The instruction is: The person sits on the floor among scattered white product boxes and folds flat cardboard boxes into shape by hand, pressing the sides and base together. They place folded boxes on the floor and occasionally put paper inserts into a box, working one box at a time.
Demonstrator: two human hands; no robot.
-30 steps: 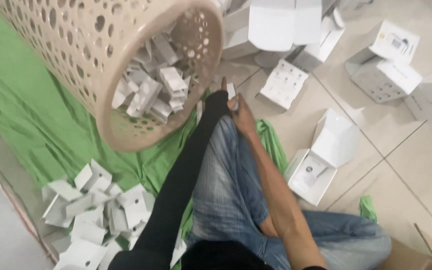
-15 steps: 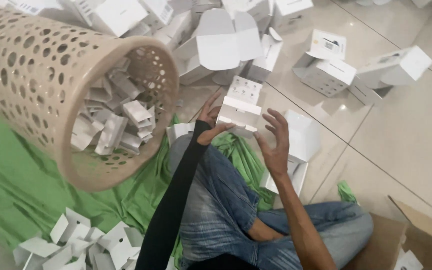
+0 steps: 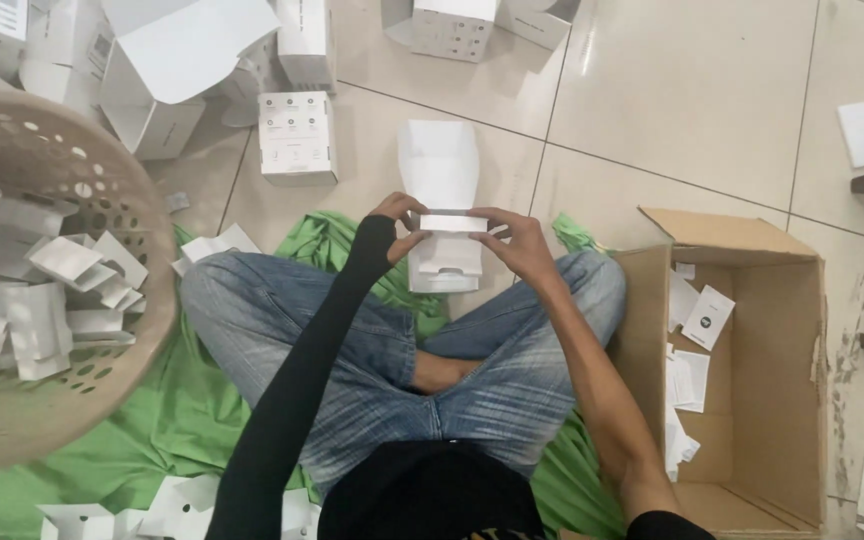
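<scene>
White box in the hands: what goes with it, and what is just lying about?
In hand:
left hand and right hand, both with a grip on the open white carton.

Lying about:
perforated basket of white card inserts
brown cardboard box
closed white box
green cloth

Centre: both hands hold a small flat box (image 3: 452,222) between them, left hand (image 3: 399,225) on its left end, right hand (image 3: 515,238) on its right end.
Under the hands: an open carton (image 3: 444,265) on the floor, just before the crossed legs (image 3: 402,340).
Beneath the legs: a cloth (image 3: 152,420) spread on the tiled floor (image 3: 672,110).
Left: a perforated basket (image 3: 102,200) on its side, folded card inserts (image 3: 32,300) inside.
Right: a cardboard box (image 3: 752,300) beside the right knee, paper slips (image 3: 697,330) in it.
Beyond the hands: a closed box (image 3: 297,135), with more open boxes (image 3: 172,60) behind it.
Near edge, left: loose inserts (image 3: 152,505) on the cloth.
</scene>
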